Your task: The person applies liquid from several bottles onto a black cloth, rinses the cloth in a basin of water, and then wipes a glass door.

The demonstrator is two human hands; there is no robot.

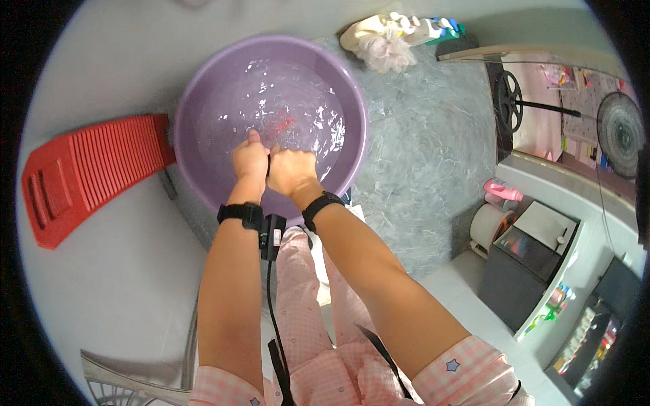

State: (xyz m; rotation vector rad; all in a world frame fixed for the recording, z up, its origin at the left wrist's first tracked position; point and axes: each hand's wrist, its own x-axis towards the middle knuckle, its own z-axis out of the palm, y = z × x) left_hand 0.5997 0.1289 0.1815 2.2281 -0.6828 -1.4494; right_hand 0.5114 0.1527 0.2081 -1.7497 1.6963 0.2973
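A large round purple plastic basin [358, 101] stands on the floor with water in it. Over its near part, my left hand [250, 156] and my right hand [293, 170] are side by side, almost touching. Both have curled fingers, and the left thumb points away from me. A small dark strip shows between the hands; what it belongs to, and whether either hand grips anything, cannot be told. Beyond them a blurred red patch [285, 123] shows in the water. Black straps circle both wrists, and a black device with a cable hangs at the left one.
A red ridged plastic washboard [109, 162] leans left of the basin. Pump bottles [424, 31] and a mesh bath puff [386, 51] are at the back wall. To the right are a standing fan [620, 134], a pink-capped bottle [500, 190] and a dark cabinet [518, 274].
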